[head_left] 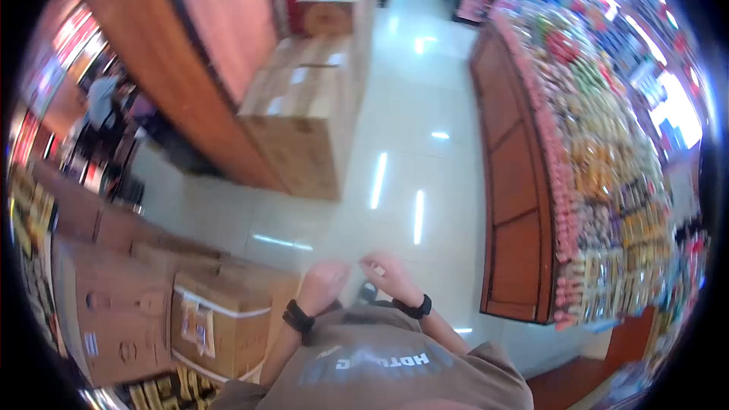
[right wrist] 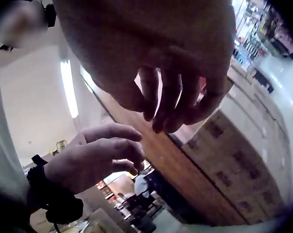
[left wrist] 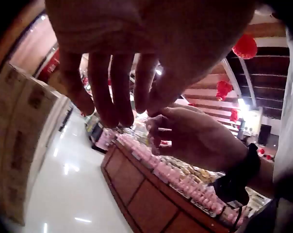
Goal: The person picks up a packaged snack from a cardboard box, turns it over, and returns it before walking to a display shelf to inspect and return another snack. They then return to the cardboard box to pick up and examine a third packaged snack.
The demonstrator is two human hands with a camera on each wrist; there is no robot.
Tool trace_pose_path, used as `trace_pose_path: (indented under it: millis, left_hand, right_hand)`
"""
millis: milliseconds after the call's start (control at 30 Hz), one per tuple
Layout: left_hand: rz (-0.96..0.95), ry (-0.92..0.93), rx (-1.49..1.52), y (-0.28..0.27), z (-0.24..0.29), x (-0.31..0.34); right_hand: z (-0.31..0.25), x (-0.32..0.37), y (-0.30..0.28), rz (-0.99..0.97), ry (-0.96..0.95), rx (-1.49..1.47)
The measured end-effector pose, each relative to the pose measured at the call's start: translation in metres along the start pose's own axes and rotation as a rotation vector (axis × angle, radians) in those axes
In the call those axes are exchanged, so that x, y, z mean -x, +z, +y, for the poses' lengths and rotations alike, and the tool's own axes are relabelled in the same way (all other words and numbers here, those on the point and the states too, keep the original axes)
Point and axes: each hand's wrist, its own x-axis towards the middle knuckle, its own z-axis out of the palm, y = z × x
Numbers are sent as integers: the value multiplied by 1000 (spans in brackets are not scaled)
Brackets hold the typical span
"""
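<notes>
Both bare hands are held in front of the body at waist height, close together, with nothing in them. The left hand (head_left: pixel 325 282) has its fingers loosely bent; in the left wrist view the left hand's fingers (left wrist: pixel 105 97) hang apart. The right hand (head_left: pixel 389 276) is beside it, and in the left wrist view the right hand (left wrist: pixel 197 138) shows relaxed, slightly curved fingers. The right wrist view shows the right hand (right wrist: pixel 166 77) hanging loosely above and the left hand (right wrist: pixel 95 158) below it. Each wrist wears a black band.
Stacked cartons (head_left: pixel 300 118) stand beside a wooden panel (head_left: pixel 175 68) ahead left. More boxes (head_left: pixel 228 319) are near the left side. A wooden display counter (head_left: pixel 516 182) with packaged goods (head_left: pixel 600 167) runs along the right. Shiny tiled floor (head_left: pixel 410 121) lies between. A person (head_left: pixel 102 106) is far left.
</notes>
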Motion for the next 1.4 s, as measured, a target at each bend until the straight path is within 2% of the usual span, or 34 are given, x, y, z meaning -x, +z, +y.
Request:
trace_pose_path:
  millis: [100,167,233,300,433,467,533,567,667,833,867,933,967,1033,1067,1167,1300,1333,1400]
  left_hand:
    - [-197,200,63,28,41,-42]
    - [-252,304,122,64,47,-53]
    - [-442,303,217,83,62,-74]
    - [-535,363,273,109,73,-91]
    - [-802,430,281,147,107,-140]
    - [-792,453,342,165,106,-146]
    - [-785,575,330,199,106,-163]
    - [-881,509,367,206,121,-175]
    - [-878,669,400,240,152,-208]
    - [-968,703,499,294,195,-264]
    - [-1056,599,533,304,203,-274]
    - [-1086,599,531,328,217,-299]
    - [-1105,598,523,340,225,-311]
    - [-1077,711,489,369,242,-335]
    - [-1079,747,500,386,248,-345]
    - [-1104,839,503,422,276,-368]
    - [-1120,1044,519,470,319,-389]
    - [-1161,1055,514,478,328,-391]
    - [-1231,1079,501,495,350,-390]
  right_hand:
    - [26,31,-34,186,45,6]
    - [41,53,-53,315,79,32]
    - [51,78,-69,457,89,73]
    - [66,101,-78,620,118,40]
    - [80,144,-96,846,305,14]
    - [80,154,-103,831,433,3]
    - [85,161,-116,925,501,-49]
    - [87,167,-120,971,539,-74]
    - [92,171,-147,1107,446,2]
    - [104,175,-216,1067,564,167]
    - [107,177,-231,1054,574,175]
    - [107,178,-260,1057,563,198]
    - [110,181,-273,1044,634,193]
    - [114,185,-297,1027,765,178]
    - [109,187,-306,1090,775,163]
    - [120,198,-314,1270,770,270]
    - [128,213,-314,1376,851,215]
    - [138,218,-312,1401,890,142]
    - [149,232,-313,1462,877,209]
